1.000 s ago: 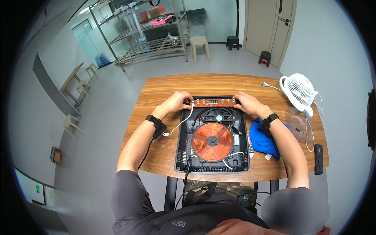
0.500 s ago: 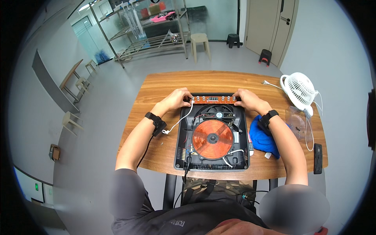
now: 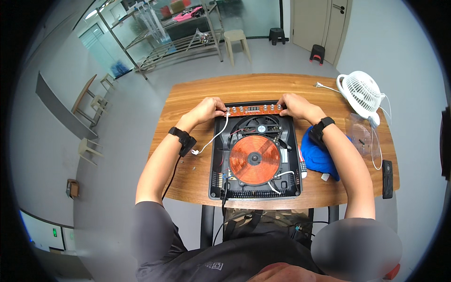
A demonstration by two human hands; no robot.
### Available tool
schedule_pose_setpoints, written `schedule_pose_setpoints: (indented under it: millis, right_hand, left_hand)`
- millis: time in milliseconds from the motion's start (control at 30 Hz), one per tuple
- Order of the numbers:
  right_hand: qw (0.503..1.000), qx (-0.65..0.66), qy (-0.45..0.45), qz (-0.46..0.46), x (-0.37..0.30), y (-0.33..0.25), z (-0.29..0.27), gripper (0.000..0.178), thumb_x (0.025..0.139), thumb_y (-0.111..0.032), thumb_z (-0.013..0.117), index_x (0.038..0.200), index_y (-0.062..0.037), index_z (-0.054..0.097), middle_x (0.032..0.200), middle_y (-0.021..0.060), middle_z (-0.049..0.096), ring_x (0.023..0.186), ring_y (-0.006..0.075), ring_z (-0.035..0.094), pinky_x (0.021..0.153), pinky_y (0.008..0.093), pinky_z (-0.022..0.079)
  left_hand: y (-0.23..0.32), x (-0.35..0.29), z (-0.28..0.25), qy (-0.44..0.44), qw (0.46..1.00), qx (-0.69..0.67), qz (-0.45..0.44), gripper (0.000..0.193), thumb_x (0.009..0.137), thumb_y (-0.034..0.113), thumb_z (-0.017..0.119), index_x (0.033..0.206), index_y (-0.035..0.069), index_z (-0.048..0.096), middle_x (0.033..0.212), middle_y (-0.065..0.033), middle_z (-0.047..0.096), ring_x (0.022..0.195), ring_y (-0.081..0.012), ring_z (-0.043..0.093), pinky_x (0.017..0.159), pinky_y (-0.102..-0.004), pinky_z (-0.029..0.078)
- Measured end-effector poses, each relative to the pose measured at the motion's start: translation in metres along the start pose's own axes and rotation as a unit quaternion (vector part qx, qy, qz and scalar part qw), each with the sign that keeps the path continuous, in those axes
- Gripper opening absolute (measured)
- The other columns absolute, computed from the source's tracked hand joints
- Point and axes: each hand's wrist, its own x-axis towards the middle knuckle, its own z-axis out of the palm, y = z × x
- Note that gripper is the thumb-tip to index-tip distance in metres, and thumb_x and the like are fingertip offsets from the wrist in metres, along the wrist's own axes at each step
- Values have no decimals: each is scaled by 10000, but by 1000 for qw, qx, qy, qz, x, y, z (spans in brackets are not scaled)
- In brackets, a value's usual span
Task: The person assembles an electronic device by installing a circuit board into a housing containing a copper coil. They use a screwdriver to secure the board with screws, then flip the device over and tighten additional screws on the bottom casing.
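An opened induction cooker base (image 3: 218,162) lies on the wooden table in front of me. Inside it sit a round copper coil (image 3: 242,157) and, beyond that, a black cooling fan (image 3: 261,128). Along the far edge runs a narrow orange control circuit board (image 3: 253,110) with round silvery buttons and a small display. My left hand (image 3: 208,110) pinches the board's left end, while my right hand (image 3: 297,107) grips its right end. From that left end a white cable (image 3: 217,136) trails out over the cooker's side, its plug resting on the table. The fingertips are partly hidden.
Right of the cooker are a blue cloth (image 3: 317,152), a remote control (image 3: 303,168), a clear plastic bag (image 3: 359,136) and a white fan (image 3: 361,94) with its cord. A black bar-shaped object (image 3: 387,179) lies at the right edge. Small screws (image 3: 193,168) lie to the left.
My head view has shifted, so the table and cooker sit higher and slightly turned in the picture. Both hands keep hold of the board's ends, with little visible movement against the cooker.
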Motion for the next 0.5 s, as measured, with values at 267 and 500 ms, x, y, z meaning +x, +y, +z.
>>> schedule_pose_setpoints:
  millis: [267, 500]
  right_hand:
    - [1000, 11, -13, 18, 2, 1, -2, 362, 793, -170, 818, 1105, -13, 724, 1015, 181, 728, 993, 348, 683, 852, 421, 537]
    - [1000, -3, -1, 5, 5, 3, 2, 334, 790, -148, 820, 1083, -15, 729, 974, 174, 734, 948, 344, 692, 826, 419, 540]
  left_hand:
    - [5, 0, -3, -12, 1000, 14, -3, 261, 805, 135, 813, 1018, -3, 754, 1091, -149, 725, 1013, -308, 683, 915, -379, 542]
    - [8, 2, -3, -14, 999, 34, -12, 282, 792, 148, 824, 1016, -7, 751, 1078, -159, 726, 1012, -318, 682, 922, -382, 537]
